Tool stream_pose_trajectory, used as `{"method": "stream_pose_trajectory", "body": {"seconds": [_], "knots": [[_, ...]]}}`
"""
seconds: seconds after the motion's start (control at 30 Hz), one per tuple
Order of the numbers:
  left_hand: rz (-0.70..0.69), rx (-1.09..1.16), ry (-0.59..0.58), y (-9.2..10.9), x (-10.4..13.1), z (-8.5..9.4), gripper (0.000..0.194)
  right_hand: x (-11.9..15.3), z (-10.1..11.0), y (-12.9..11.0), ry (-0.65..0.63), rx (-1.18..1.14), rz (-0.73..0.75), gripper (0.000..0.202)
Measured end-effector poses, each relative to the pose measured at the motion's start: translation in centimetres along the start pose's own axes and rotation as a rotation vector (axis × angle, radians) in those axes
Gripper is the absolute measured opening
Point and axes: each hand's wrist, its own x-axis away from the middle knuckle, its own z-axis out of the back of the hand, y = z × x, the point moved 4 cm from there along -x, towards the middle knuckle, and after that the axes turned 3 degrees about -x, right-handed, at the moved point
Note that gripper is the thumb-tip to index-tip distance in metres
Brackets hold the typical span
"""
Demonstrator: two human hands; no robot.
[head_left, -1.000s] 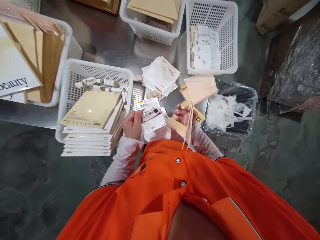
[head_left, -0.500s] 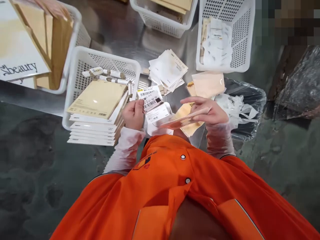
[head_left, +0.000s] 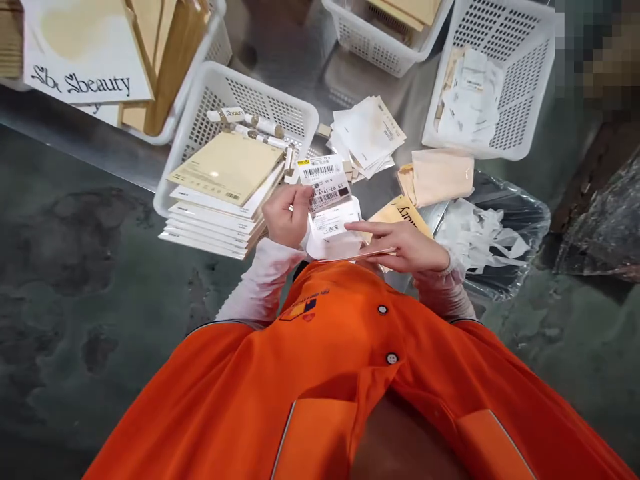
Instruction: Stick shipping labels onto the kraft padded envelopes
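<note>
My left hand (head_left: 287, 215) is closed, thumb and fingers pinching the left edge of a white shipping label (head_left: 327, 180) printed with barcodes. Below the barcodes the paper continues as a white printed part with rounded corners (head_left: 334, 223). My right hand (head_left: 407, 247) has its index finger stretched across to the right edge of this lower part. Its other fingers hold a thin pinkish sheet (head_left: 371, 255), seen nearly edge-on along the bottom of the label. Beneath and behind the right hand lies a yellowish printed envelope (head_left: 400, 212).
A white basket (head_left: 165, 193) at left holds stacked flat packs (head_left: 227, 167) and small tubes (head_left: 260, 125). White cards (head_left: 367, 130) lie in a loose pile ahead. Folded peach packets (head_left: 443, 177) and a black-lined bin (head_left: 537, 227) with paper strips are at right. More baskets (head_left: 537, 100) stand behind.
My right hand has moved left, bringing the pinkish sheet below the label and its index finger onto the paper. My left hand keeps its hold. The view has shifted, moving the surroundings rightward.
</note>
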Motion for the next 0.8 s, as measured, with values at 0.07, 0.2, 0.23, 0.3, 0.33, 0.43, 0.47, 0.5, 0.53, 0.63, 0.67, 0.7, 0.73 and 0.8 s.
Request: {"method": "stream_pose_trajectory", "body": {"seconds": [0.07,0.2,0.23,0.3,0.33,0.43,0.47,0.5,0.53,0.63,0.67,0.7,0.73,0.8], "knots": [[0.031,0.002,0.006,0.0,0.2,0.2,0.053,0.1,-0.1,-0.3,-0.016,0.013,-0.002,0.029],[0.095,0.008,0.001,0.1,0.5,0.3,0.048,0.3,-0.4,-0.8,-0.029,0.044,0.013,0.030],[0.090,0.013,0.001,0.2,0.6,0.4,0.048,0.4,-0.5,-0.9,-0.030,0.050,0.015,0.030],[0.074,0.017,0.008,0.4,0.7,0.5,0.051,0.4,-0.5,-1.1,-0.035,0.064,0.016,0.030],[0.067,0.016,0.013,0.4,0.7,0.5,0.053,0.4,-0.6,-1.2,-0.039,0.072,0.015,0.030],[0.065,0.004,0.020,0.5,0.7,0.7,0.055,0.4,-0.6,-1.5,-0.044,0.097,0.017,0.030],[0.069,0.001,0.018,0.5,0.8,0.7,0.054,0.4,-0.6,-1.6,-0.041,0.104,0.020,0.030],[0.071,-0.001,0.015,0.5,0.8,0.8,0.053,0.4,-0.6,-1.6,-0.040,0.109,0.021,0.030],[0.073,-0.001,0.011,0.5,0.8,0.8,0.052,0.5,-0.7,-1.7,-0.042,0.112,0.022,0.030],[0.074,0.003,-0.009,0.5,0.9,0.8,0.048,0.5,-0.7,-1.7,-0.050,0.120,0.025,0.031],[0.073,0.006,-0.016,0.5,0.9,0.8,0.048,0.6,-0.7,-1.6,-0.052,0.125,0.026,0.031],[0.074,0.009,-0.020,0.5,0.9,0.8,0.047,0.6,-0.7,-1.6,-0.053,0.130,0.027,0.030],[0.076,0.012,-0.019,0.5,0.9,0.7,0.046,0.6,-0.7,-1.6,-0.053,0.133,0.026,0.030],[0.085,0.014,-0.017,0.5,0.9,0.7,0.046,0.7,-0.7,-1.6,-0.055,0.134,0.018,0.029]]}}
